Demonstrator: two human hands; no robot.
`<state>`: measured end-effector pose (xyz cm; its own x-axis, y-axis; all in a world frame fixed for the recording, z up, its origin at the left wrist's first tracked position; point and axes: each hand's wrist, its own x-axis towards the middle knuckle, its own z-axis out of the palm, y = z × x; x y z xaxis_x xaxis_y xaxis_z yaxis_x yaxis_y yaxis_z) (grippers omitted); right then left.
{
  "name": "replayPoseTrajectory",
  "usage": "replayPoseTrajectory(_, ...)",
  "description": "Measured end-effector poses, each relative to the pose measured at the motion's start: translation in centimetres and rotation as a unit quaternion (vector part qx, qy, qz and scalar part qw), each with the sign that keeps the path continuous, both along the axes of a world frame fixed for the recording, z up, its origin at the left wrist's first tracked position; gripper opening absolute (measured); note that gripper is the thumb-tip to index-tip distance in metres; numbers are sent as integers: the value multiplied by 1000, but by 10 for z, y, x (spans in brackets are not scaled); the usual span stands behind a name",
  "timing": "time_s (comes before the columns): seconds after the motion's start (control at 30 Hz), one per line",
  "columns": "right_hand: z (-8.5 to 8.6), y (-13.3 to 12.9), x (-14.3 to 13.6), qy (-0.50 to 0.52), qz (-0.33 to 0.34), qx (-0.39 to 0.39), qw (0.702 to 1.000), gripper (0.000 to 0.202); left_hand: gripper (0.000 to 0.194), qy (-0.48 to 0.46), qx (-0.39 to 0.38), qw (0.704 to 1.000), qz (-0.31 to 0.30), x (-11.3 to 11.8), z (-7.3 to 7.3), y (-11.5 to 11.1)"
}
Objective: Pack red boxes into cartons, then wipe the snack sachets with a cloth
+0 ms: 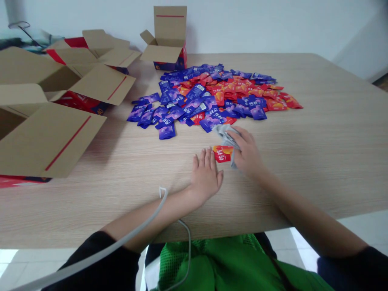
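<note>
A red and orange packet (222,154) lies flat on the table in front of me. My left hand (206,176) rests flat beside it, fingers stretched out and the fingertips near the packet's left edge. In my right hand (247,151) a grey cloth (226,133) is bunched up, its lower fold hanging over the packet's right end. Just beyond my hands spreads a heap of small packets, purple ones (194,105) mixed with red ones (242,87).
Open cardboard boxes stand on the left: a near box (51,137), one behind it (91,87), and another farther back (103,48). A smaller open box (169,52) is at the table's back edge. A white cable (136,232) crosses over my left forearm.
</note>
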<state>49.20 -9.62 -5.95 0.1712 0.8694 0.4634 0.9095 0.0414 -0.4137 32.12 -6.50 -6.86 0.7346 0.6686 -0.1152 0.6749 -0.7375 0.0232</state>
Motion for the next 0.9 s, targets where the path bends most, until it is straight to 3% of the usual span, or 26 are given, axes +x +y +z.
replayPoseTrajectory(0.13,-1,19,-32,-67,67,-84,992,55,70,16,-6,1000,-7,1,4,1)
replayPoseTrajectory(0.27,-14,25,-35,-103,69,-151,981,52,69,32,-7,999,-7,4,6,1)
replayPoseTrajectory(0.77,-34,-32,33,-124,-108,-164,973,59,75,28,-11,1000,2,4,8,0)
replayPoseTrajectory(0.9,-38,-37,56,-150,-122,-170,966,58,74,24,-11,1000,-2,3,7,1)
